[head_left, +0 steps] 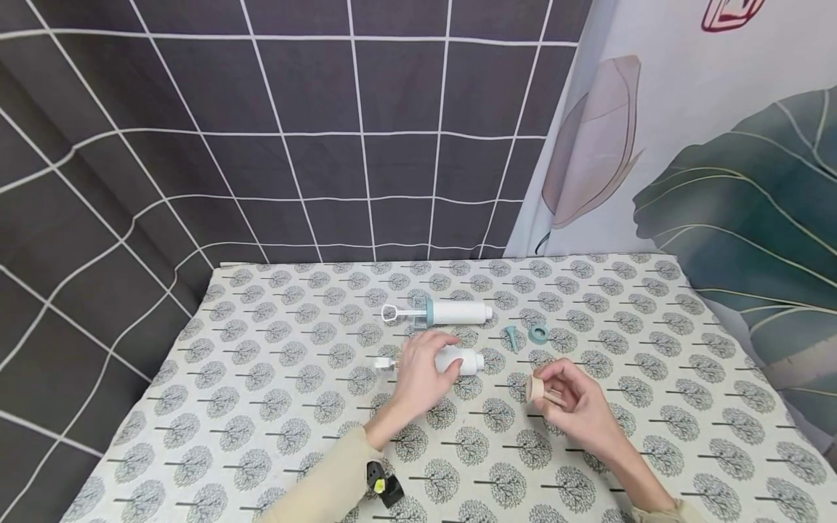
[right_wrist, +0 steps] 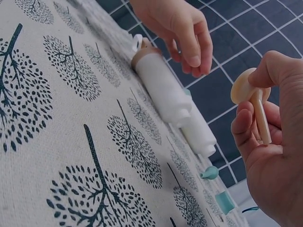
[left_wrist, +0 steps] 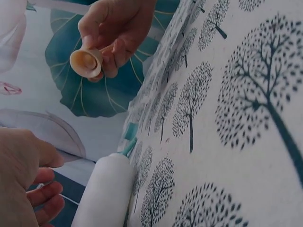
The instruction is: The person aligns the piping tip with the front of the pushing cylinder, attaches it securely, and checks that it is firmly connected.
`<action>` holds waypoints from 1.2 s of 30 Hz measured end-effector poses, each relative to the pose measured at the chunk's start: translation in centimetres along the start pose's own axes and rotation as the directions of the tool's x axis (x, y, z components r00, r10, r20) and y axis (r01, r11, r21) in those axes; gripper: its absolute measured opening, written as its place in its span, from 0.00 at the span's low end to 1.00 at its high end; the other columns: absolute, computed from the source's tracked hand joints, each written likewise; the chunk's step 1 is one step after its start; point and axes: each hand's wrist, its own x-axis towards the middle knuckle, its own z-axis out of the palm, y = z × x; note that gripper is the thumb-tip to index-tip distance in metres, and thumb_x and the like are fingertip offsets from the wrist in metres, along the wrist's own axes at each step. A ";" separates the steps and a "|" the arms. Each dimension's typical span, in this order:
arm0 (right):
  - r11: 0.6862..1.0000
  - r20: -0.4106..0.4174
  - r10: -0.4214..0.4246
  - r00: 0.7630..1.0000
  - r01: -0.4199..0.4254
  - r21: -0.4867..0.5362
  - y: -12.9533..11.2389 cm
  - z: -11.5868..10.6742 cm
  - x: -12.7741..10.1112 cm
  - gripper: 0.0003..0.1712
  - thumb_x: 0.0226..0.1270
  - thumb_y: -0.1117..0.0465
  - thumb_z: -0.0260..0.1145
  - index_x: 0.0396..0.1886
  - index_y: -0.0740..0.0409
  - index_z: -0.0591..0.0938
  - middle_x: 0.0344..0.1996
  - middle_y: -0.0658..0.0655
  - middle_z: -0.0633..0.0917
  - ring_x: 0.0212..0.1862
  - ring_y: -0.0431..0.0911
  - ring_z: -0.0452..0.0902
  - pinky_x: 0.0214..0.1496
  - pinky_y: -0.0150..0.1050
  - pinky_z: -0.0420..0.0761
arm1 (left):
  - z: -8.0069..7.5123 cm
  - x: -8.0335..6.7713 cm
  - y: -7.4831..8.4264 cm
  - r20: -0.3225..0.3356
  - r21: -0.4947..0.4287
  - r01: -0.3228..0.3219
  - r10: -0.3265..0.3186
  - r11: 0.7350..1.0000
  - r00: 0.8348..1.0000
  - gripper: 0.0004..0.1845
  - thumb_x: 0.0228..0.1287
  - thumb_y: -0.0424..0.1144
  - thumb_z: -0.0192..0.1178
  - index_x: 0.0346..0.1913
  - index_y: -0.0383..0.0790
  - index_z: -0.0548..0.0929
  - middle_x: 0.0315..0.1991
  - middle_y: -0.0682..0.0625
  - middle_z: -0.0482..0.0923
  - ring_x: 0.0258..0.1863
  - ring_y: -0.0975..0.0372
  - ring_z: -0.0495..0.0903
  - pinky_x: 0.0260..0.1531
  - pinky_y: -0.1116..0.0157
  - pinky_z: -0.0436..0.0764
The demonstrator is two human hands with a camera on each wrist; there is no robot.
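My right hand (head_left: 582,414) pinches a beige ring-shaped cap (head_left: 535,389) and a slim beige nozzle (right_wrist: 261,120) between thumb and fingers, raised over the cloth. In the left wrist view the cap's hollow, round mouth shows. My left hand (head_left: 418,370) hovers over the nearer white syringe-like tube (head_left: 471,362), fingers loosely bent and holding nothing. That tube lies on its side with a beige collar (right_wrist: 144,53) and a pull handle (head_left: 383,362) at its left end. From the head, the left hand hides its middle part.
Behind lies a matching white tube (head_left: 458,312) with a teal collar and looped handle. A small teal nozzle (head_left: 512,338) and a teal ring (head_left: 538,334) rest to its right. Tree-print cloth (head_left: 275,407) covers the table; a dark checked curtain (head_left: 314,167) hangs at the back.
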 end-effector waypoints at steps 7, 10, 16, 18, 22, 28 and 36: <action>1.000 -0.004 0.006 1.000 -0.006 -0.012 0.0 0.0 0.1 0.19 0.50 0.87 0.63 0.43 0.75 0.73 0.46 0.54 0.82 0.41 0.41 0.80 0.45 0.28 0.81 | -0.5 0.2 -0.7 0.047 0.077 0.006 -0.010 0.997 0.999 0.20 0.51 0.31 0.74 0.50 0.35 0.84 0.50 0.45 0.84 0.50 0.52 0.79 0.55 0.49 0.70; 1.000 -0.007 0.004 1.000 -0.004 -0.015 0.0 0.0 0.1 0.19 0.50 0.87 0.63 0.43 0.75 0.73 0.45 0.54 0.82 0.40 0.41 0.80 0.43 0.28 0.80 | -0.6 0.3 -1.0 0.062 0.096 0.015 -0.021 0.995 0.998 0.21 0.51 0.32 0.75 0.50 0.36 0.84 0.51 0.45 0.83 0.51 0.52 0.79 0.56 0.48 0.69; 1.000 -0.016 0.014 1.000 -0.014 -0.027 0.0 0.2 0.1 0.20 0.50 0.86 0.63 0.44 0.74 0.74 0.44 0.56 0.82 0.38 0.43 0.79 0.41 0.27 0.80 | -0.7 0.3 -1.5 0.102 0.102 0.038 -0.048 0.994 0.994 0.23 0.50 0.34 0.76 0.51 0.36 0.84 0.52 0.44 0.83 0.53 0.51 0.78 0.57 0.47 0.68; 0.999 -0.023 0.025 0.999 -0.025 -0.035 0.0 0.2 0.0 0.20 0.50 0.86 0.64 0.44 0.74 0.74 0.44 0.56 0.82 0.38 0.44 0.79 0.40 0.27 0.80 | -0.7 0.3 -1.7 0.114 0.105 0.047 -0.059 0.993 0.992 0.23 0.50 0.34 0.76 0.51 0.35 0.84 0.53 0.44 0.82 0.53 0.50 0.78 0.57 0.47 0.68; 0.998 -0.035 0.042 0.998 -0.044 -0.050 -0.1 0.2 0.0 0.20 0.49 0.86 0.64 0.44 0.74 0.74 0.45 0.57 0.82 0.38 0.44 0.79 0.40 0.27 0.80 | -0.7 0.3 -2.0 0.137 0.116 0.063 -0.079 0.991 0.987 0.23 0.49 0.35 0.77 0.51 0.36 0.84 0.53 0.44 0.82 0.53 0.51 0.78 0.56 0.49 0.69; 0.996 -0.037 0.053 0.998 -0.056 -0.070 -0.1 0.3 -0.1 0.20 0.50 0.85 0.65 0.44 0.74 0.74 0.45 0.55 0.82 0.38 0.44 0.79 0.40 0.28 0.80 | -0.8 0.3 -2.2 0.159 0.115 0.088 -0.106 0.989 0.982 0.24 0.48 0.35 0.77 0.50 0.35 0.84 0.54 0.43 0.82 0.52 0.51 0.78 0.54 0.50 0.69; 0.997 -0.029 0.040 0.999 -0.041 -0.064 0.0 0.2 0.0 0.20 0.50 0.85 0.65 0.44 0.74 0.74 0.44 0.53 0.82 0.37 0.42 0.78 0.39 0.27 0.79 | -0.7 0.4 -2.2 0.202 0.149 0.095 -0.124 0.984 0.971 0.24 0.46 0.35 0.78 0.49 0.36 0.84 0.54 0.43 0.82 0.53 0.50 0.78 0.55 0.48 0.69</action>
